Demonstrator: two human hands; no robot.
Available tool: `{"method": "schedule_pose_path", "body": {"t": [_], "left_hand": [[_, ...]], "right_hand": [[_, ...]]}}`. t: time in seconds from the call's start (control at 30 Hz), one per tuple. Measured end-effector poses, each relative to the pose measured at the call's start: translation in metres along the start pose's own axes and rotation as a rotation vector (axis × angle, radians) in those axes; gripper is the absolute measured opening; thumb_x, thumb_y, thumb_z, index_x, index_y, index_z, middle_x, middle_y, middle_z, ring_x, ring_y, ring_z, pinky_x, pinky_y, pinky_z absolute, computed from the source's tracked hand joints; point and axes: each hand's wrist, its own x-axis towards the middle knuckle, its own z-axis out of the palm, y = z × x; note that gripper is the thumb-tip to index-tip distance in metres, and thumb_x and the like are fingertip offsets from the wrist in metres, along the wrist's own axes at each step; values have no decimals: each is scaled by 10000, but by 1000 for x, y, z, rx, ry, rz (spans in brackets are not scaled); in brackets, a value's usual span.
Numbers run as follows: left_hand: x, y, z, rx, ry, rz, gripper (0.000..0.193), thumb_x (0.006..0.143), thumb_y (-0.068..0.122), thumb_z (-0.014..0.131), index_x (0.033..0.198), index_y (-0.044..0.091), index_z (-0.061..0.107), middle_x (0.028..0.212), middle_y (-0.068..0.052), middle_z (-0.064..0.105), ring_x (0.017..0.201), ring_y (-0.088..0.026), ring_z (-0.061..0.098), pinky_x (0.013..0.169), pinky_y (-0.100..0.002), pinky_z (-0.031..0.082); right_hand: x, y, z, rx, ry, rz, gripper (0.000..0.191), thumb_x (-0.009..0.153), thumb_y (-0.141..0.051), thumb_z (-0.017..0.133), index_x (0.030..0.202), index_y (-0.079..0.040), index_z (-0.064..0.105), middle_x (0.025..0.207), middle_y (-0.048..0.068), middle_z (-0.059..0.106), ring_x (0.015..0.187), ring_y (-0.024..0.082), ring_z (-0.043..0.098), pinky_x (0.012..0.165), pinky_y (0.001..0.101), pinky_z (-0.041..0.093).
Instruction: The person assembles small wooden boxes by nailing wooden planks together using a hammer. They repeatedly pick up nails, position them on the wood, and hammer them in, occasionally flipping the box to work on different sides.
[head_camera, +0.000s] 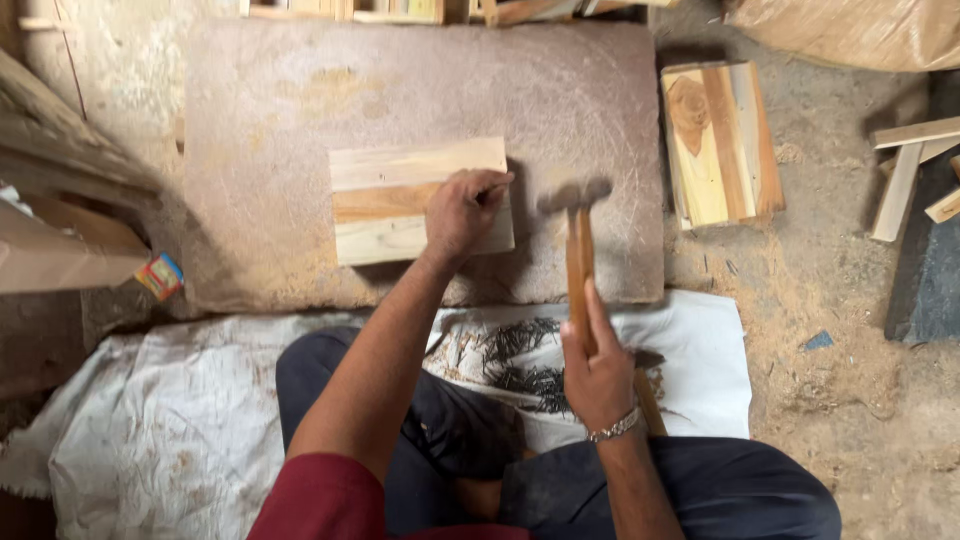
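hammer up, just right of the board
our right hand (598, 375) grips the hammer (577, 240); our left hand (462, 212) pinches something tiny at the wood board (400, 200)'s right edge.

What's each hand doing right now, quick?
Left hand: fingers pinched closed at the wooden panel; what they pinch is too small to tell.
Right hand: closed around the hammer handle.

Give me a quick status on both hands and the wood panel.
Left hand pinching something small at wooden panel edge. Right hand gripping hammer, head raised, blurred. Nail pile on cloth nearby.
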Motion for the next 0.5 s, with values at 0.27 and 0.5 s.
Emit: {"method": "schedule_pose_path", "body": {"t": [0.27, 0.5], "left_hand": [[-1, 13, -17, -191, -55, -86, 682, 900, 194, 788, 1458, 180, 397, 999, 29, 796, 952, -176, 767, 815, -351, 587], [2, 16, -21, -174, -76, -92, 731, 894, 165, 785, 1480, 168, 348, 994, 24, 801, 943, -186, 760, 821, -354, 590]], "right_hand": [[16, -34, 6, -22, 248, -671, 574, 1028, -186, 604, 1575, -120, 441, 993, 167, 767, 766, 198, 744, 606, 322, 621], [23, -31, -2, -39, 129, -533, 575, 1046, -174, 567, 1590, -109, 394, 1010, 201, 727, 764, 243, 739, 563, 322, 617]]}}
